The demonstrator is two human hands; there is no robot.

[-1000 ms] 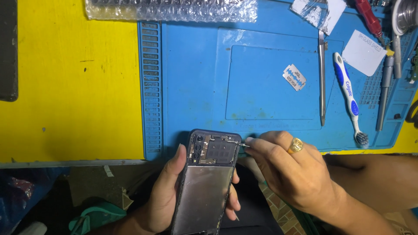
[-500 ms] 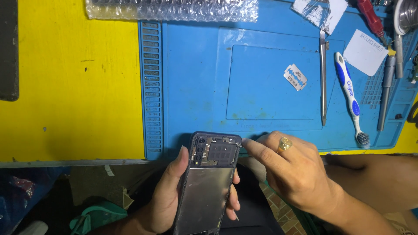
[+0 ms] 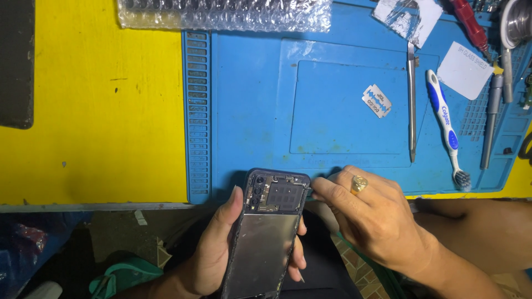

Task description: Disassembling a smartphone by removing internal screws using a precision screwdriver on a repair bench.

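Observation:
My left hand (image 3: 213,249) holds an opened smartphone (image 3: 266,232) with its back cover off, circuit board at the top and a silver shield below. It hangs just past the near edge of the blue work mat (image 3: 255,111). My right hand (image 3: 371,216), with a gold ring on one finger, has its fingertips pinched at the phone's upper right corner. Something small and thin may sit between the fingers; I cannot make it out.
On the mat lie a razor blade (image 3: 377,101), metal tweezers (image 3: 412,105), a blue and white toothbrush (image 3: 448,130), a white card (image 3: 464,70) and a grey tool (image 3: 490,122). Bubble wrap (image 3: 221,14) lies at the far edge. A dark slab (image 3: 16,61) sits left on the yellow table (image 3: 94,122).
The phone and both hands have shifted slightly; my right fingertips stay at the phone's upper right corner.

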